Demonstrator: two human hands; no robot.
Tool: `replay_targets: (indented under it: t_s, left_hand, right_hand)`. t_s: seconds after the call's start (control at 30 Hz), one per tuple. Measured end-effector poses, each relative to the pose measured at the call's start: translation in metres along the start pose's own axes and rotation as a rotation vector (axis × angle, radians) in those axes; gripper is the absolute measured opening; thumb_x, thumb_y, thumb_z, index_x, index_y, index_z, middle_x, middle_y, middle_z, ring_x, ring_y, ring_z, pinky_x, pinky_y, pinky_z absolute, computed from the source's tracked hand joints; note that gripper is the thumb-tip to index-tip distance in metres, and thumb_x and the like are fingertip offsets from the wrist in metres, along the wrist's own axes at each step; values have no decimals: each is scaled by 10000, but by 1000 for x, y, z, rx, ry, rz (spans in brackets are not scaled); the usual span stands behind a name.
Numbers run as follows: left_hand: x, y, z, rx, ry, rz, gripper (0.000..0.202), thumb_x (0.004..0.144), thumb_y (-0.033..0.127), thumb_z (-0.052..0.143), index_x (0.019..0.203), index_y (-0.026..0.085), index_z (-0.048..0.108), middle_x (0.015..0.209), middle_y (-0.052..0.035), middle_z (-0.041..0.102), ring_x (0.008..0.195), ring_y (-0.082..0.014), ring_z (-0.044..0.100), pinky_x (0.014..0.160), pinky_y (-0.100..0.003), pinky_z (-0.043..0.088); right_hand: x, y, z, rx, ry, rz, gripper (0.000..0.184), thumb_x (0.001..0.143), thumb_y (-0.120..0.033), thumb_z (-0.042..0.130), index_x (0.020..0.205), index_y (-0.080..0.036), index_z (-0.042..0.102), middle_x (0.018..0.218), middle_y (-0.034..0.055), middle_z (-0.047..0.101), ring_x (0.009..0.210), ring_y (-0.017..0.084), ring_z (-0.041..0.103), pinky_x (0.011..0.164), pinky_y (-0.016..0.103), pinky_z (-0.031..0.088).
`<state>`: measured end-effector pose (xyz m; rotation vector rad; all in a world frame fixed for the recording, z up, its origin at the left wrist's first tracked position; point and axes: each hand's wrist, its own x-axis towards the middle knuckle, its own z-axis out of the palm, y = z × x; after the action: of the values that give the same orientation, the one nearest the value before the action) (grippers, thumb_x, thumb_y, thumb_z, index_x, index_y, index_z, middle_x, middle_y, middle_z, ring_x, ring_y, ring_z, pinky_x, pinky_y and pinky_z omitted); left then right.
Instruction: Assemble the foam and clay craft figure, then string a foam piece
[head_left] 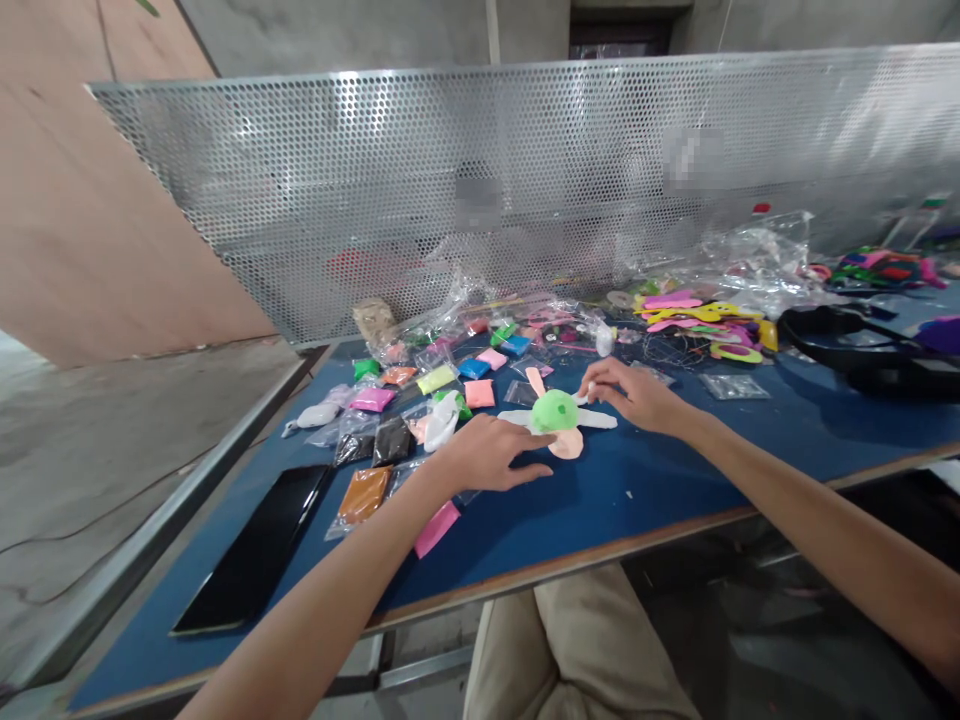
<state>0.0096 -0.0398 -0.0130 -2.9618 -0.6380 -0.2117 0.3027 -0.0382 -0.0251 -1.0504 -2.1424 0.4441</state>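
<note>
On the blue table lies a figure with a round green body (pixel 555 410), which looks like soft modelling clay. White strips (pixel 598 420) stick out on both sides of it, and a peach-coloured lobe (pixel 566 444) sits at its near edge. A narrow peach piece (pixel 535 380) points away at the far side. My left hand (pixel 491 455) rests at the figure's left, index finger stretched to its near edge and thumb apart. Beside the green body, my right hand (pixel 630 392) pinches a small white piece of clay (pixel 582 398) between thumb and finger.
Several coloured clay packets (pixel 373 399) lie left of the figure, with a black flat panel (pixel 255 550) at the table's left. Foam cutouts (pixel 697 318) are piled at the back right near a black strap (pixel 825 340). A perforated metal screen (pixel 420 150) borders the back.
</note>
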Motion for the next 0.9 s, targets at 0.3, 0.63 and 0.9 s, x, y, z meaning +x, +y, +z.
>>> replay_targets:
  t_s: [0.3,0.63,0.9]
  left_hand:
    - [2,2,-1,-6,-10,11,446,962,517,446,1329,302,579,867,-29,731,736,-182,667,559,-267,369]
    - [3,-2,-1,-132,79,-59,349,978,438,464,1221,288,663,944,-11,759,701,-134,670,585,-232,387]
    - [0,-12,-5,-186,135,-82,326,991,396,452,1052,255,740,982,-8,766,813,-155,701,667,-232,436]
  right_hand:
    - [-30,2,17,-194,-118,-150,248,1002,-366,437,1052,-225,635,981,64,697,916,193,648,830,300,486]
    - [-27,-3,21,-166,-121,-206,297,1002,-283,410,1209,-260,622,1042,59,718,958,191,666,849,308,511]
    - [-31,-1,29,-242,-80,-265,295,997,-275,435,1223,-252,623,1116,65,707,1028,208,653,923,351,514]
